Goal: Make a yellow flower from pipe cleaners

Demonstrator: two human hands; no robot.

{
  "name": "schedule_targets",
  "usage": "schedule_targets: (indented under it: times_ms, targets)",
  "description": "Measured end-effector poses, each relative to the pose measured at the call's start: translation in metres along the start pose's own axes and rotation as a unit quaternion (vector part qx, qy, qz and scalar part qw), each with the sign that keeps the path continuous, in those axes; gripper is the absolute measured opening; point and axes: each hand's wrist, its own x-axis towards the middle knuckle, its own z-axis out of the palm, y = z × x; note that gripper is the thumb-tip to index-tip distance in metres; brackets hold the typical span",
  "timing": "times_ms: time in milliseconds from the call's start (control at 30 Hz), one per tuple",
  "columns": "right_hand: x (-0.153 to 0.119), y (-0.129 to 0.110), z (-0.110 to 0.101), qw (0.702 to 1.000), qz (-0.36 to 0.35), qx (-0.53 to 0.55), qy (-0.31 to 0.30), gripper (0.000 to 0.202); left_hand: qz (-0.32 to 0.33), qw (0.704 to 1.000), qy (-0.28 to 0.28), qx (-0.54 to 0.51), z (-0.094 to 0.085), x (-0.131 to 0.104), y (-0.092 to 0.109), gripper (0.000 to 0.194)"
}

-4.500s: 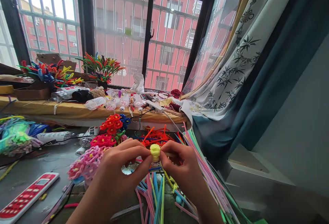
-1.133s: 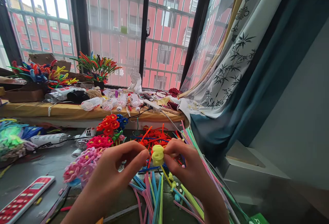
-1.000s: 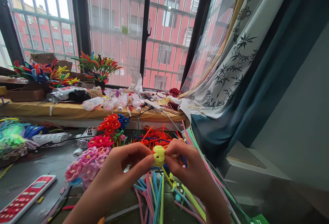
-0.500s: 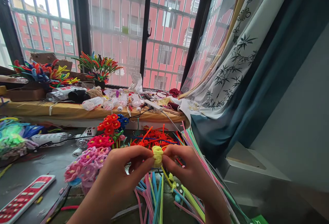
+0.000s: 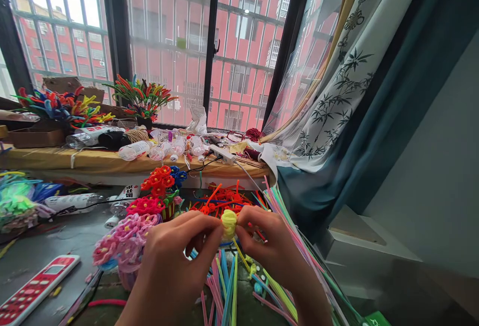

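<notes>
Between my two hands is a small coiled piece of yellow pipe cleaner (image 5: 228, 223), held up over the table. My left hand (image 5: 183, 251) pinches its left side with thumb and forefinger. From the right, the closed fingertips of my right hand (image 5: 265, 241) grip its other edge. Below the hands lie loose pink, blue and yellow pipe cleaners (image 5: 224, 286). A heap of red pipe cleaners (image 5: 232, 200) is just behind. Pink pipe-cleaner flowers (image 5: 127, 241) stand left of my left hand, with red flowers (image 5: 157, 180) behind them.
A red and white remote control (image 5: 39, 288) lies at the left. Plastic bottles (image 5: 135, 150) and a power strip (image 5: 222, 154) lie on the window ledge. Long pastel pipe cleaners (image 5: 288, 221) extend along the right, near the dark curtain (image 5: 359, 166).
My left hand has turned slightly and shifted a little to the right at the wrist. The yellow coil tilts slightly; both hands keep their pinch on it.
</notes>
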Motion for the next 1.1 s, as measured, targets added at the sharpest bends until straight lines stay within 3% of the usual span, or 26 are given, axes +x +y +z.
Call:
schedule_targets:
  times_ms: [233, 367, 500, 633, 767, 867, 967, 1100]
  targets:
    - [0.001, -0.002, 0.004, 0.998, -0.031, -0.053, 0.023, 0.024, 0.084, 0.987, 0.087, 0.11, 0.011, -0.005, 0.004, 0.016]
    - [0.002, -0.001, 0.009, 0.992, -0.058, -0.101, 0.041, 0.027, 0.171, 0.946, 0.134, 0.239, 0.022, -0.008, 0.001, 0.017]
    - [0.004, 0.003, 0.015, 0.988, -0.069, -0.128, 0.057, 0.027, 0.225, 0.906, 0.152, 0.325, 0.029, -0.01, -0.007, 0.01]
    - [0.006, 0.004, 0.018, 0.984, -0.076, -0.147, 0.062, 0.026, 0.249, 0.888, 0.124, 0.365, 0.03, -0.01, -0.008, 0.007]
    - [0.006, 0.002, 0.016, 0.983, -0.07, -0.155, 0.064, 0.027, 0.207, 0.904, 0.109, 0.358, 0.027, -0.009, -0.002, 0.011]
    - [0.006, 0.001, 0.011, 0.986, -0.056, -0.144, 0.066, 0.025, 0.154, 0.946, 0.091, 0.27, 0.021, -0.006, -0.003, 0.016]
    - [0.005, 0.002, 0.005, 0.988, -0.046, -0.132, 0.062, 0.022, 0.047, 0.989, 0.073, 0.12, 0.013, -0.003, -0.008, 0.017]
    - [0.004, 0.003, 0.002, 0.988, -0.068, -0.128, 0.051, 0.015, -0.119, 0.992, 0.047, -0.02, 0.005, 0.001, -0.014, 0.018]
